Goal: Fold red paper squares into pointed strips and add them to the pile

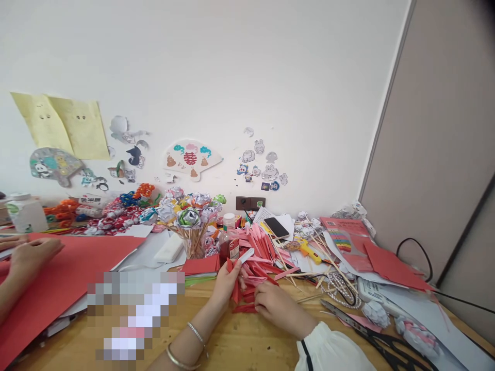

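My left hand (225, 282), with bracelets on the wrist, is closed on a folded red paper strip (240, 260) whose white underside shows at its tip. My right hand (279, 305), in a white sleeve, rests closed on the pile of folded red paper strips (258, 252) in front of me; what its fingers grip is hidden. A small bottle with a white cap and red label (228, 239) stands just behind my left hand.
Another person's hands (29, 255) lie on a large red sheet (65, 275) at the left. A cup of paper roses on sticks (192, 226), a phone (276, 227), black scissors (381, 337), a yellow tool (309, 251), loose skewers and red paper packs crowd the wooden table (240, 345).
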Available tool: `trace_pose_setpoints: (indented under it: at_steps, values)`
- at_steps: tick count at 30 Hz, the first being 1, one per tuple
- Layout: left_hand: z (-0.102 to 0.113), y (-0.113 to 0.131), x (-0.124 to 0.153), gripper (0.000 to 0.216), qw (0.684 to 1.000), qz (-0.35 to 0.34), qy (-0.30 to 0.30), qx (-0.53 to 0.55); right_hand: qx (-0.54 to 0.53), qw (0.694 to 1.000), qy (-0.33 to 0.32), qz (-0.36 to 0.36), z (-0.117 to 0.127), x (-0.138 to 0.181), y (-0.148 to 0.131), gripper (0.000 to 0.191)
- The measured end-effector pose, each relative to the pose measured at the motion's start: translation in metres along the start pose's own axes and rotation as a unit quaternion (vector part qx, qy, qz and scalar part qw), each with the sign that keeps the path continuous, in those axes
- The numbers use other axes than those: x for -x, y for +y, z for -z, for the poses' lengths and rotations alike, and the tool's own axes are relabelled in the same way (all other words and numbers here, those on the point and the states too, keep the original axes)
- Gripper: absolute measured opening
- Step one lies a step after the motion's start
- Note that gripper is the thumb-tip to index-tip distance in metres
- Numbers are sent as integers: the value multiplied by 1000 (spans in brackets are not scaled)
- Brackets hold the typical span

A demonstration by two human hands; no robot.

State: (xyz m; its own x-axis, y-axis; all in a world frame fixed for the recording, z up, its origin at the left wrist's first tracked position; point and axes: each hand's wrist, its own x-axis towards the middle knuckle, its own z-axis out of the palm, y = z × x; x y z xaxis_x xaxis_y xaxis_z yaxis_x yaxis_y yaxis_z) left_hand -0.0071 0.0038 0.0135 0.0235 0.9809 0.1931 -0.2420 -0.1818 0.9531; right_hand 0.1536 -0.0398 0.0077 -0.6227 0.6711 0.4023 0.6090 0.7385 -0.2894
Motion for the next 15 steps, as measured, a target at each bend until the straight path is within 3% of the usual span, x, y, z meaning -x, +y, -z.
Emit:
trace_pose_setpoints:
  at_steps: [4,8,12,15]
  values:
    - [-1,0,1,50,999,6,-30,-16,-62,993,56,-81,7,-4,1,20]
    - [-5,-5,2,50,997,12,-69,-24,-172,959,145,-172,1,-8,6,24]
    - [-8,-10,7,46,994,20,-107,-29,-254,929,198,-184,-15,-11,8,29]
    - [-9,-10,8,46,994,16,-101,-27,-268,923,207,-180,-23,-13,7,28]
